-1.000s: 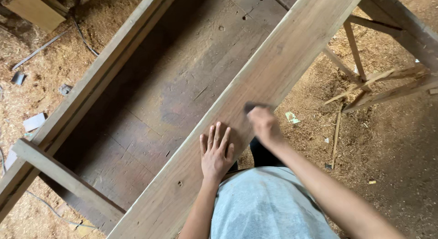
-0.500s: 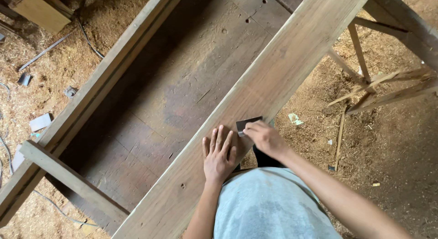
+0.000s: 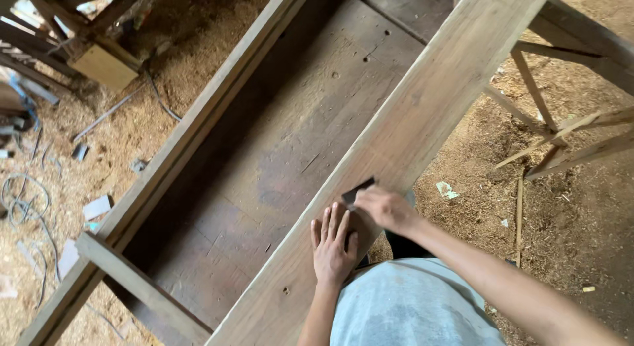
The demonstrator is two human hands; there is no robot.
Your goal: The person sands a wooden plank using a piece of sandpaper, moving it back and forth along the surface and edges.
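1. At the far left, the sawdust-strewn floor (image 3: 59,187) carries loose cables (image 3: 26,200), small offcuts and a pale wooden block (image 3: 104,66) near the top left corner.
2. Next comes a long wooden frame: its far rail (image 3: 191,138) runs diagonally, a cross brace (image 3: 142,286) juts out near the bottom left, and dark floor boards (image 3: 290,141) lie between the rails.
3. The wide pale plank (image 3: 422,115) forms the near edge, running from the bottom middle up to the top right.
4. The left hand (image 3: 332,243) lies flat on the plank's lower end, fingers spread and holding nothing, pressing the wood steady.
5. Just right of it, the right hand (image 3: 385,207) is closed around a small dark flat piece (image 3: 358,189), probably an abrasive sheet or scraper; its kind cannot be told. The piece touches the plank's face near its right edge, just above the left fingertips.
6. Judging by the surface, the work is at an early stage: the plank looks equally grey and weathered along its length, with no clearly fresher patch, so most of it seems left to treat.
7. At the far right, a trestle of thin sticks (image 3: 561,131) stands on the sawdust.
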